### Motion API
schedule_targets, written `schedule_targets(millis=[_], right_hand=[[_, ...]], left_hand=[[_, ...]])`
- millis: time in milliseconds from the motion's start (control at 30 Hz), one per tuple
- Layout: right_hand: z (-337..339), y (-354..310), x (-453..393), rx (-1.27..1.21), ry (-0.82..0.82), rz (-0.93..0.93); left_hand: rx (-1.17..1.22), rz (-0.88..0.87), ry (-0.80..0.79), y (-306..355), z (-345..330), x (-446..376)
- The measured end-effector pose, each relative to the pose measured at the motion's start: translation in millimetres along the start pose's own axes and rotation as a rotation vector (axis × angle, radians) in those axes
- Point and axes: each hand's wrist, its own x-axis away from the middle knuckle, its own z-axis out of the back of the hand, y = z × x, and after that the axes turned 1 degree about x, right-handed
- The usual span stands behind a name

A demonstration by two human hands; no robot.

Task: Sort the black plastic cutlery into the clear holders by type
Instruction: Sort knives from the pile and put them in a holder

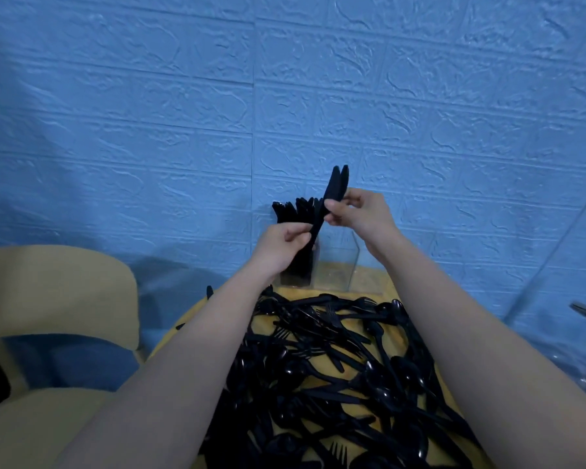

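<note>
Here, at the counter's [391,336] far edge, the left holder [296,262] is packed with black cutlery, the right holder [335,265] bare; both hands [285,240] [359,211] pinch two knives [334,189].

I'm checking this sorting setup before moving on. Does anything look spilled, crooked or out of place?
Nothing is damaged. The unsorted cutlery pile sprawls across the table, with pieces poking past its left edge. The empty holder looks upright.

desk [322,292]: yellow top | cutlery pile [335,367]: spread across it | clear holders [335,265]: behind the pile, at far edge
</note>
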Motion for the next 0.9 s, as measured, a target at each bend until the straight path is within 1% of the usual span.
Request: schedule_targets(millis=[67, 133, 233, 300, 367, 467, 567, 633, 767, 900], right_hand=[[-6, 2, -12, 0.05, 0.113, 0.062], [-10, 5, -22, 0.11, 0.163, 0.101], [-15, 13, -32, 0.153, 0.191, 0.125], [-19, 21, -35, 0.201, 0.196, 0.121], [-26, 31, -37, 0.272, 0.162, 0.089], [-37, 44, -33, 0.428, 0.048, 0.049], [-39, 53, -27, 0.707, -0.07, 0.01], [-39, 53, -24, 0.787, -0.103, -0.042], [-32, 42, -9, 0.702, -0.023, -0.116], [-18, 29, 25, 0.67, 0.043, -0.121]], left_hand=[[-0.144, -0.083, 0.101, -4, 2, -15], [-0.198, -0.114, 0.139, -8, 4, -29], [-0.252, -0.109, 0.102, -13, 7, -40], [-0.344, -0.127, 0.07, -18, 7, -44], [-0.457, -0.139, 0.038, -25, 6, -44], [-0.575, -0.095, -0.014, -36, 8, -39], [-0.629, -0.051, -0.061, -38, 11, -31], [-0.642, -0.061, -0.055, -34, 14, -24], [-0.604, -0.059, -0.027, -22, 22, -4], [-0.553, -0.062, -0.018, -13, 28, 31]])
